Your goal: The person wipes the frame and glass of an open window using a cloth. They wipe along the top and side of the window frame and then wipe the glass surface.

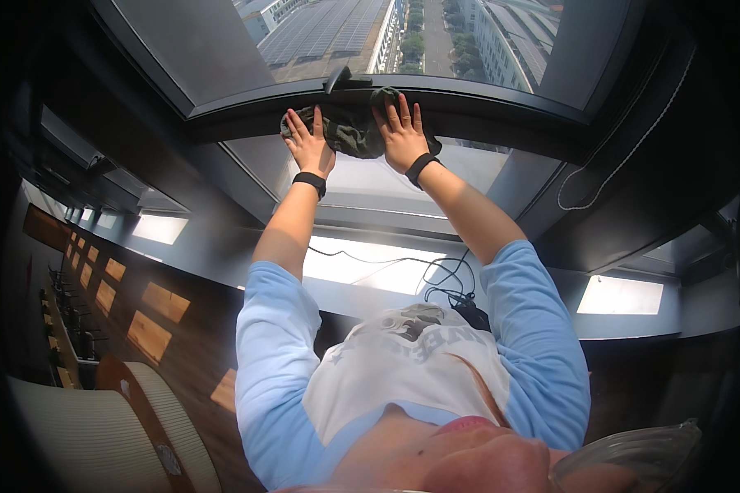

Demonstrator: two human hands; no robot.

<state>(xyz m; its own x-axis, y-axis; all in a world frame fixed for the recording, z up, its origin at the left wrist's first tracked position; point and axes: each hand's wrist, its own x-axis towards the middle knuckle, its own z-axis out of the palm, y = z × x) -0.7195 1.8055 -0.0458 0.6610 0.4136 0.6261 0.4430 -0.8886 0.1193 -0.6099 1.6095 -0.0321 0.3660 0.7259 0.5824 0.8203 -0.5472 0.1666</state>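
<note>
A dark green cloth (353, 137) lies bunched along the dark crossbar of a window frame (468, 117). My left hand (308, 146) presses flat on the cloth's left part, fingers spread. Flat against its right part rests my right hand (404, 138), with a fold of cloth rising above the fingertips. Both palms face away from me, and each wrist wears a black band. Just above the cloth, between the hands, a window handle (339, 80) is fixed to the frame. What lies beneath the palms is hidden.
Below the window, a white sill (370, 265) holds a tangled black cable (450, 277) near a dark object. A beaded blind cord (629, 148) hangs at the right. Light ribbed furniture (86, 437) stands at the lower left on the wooden floor (191, 351).
</note>
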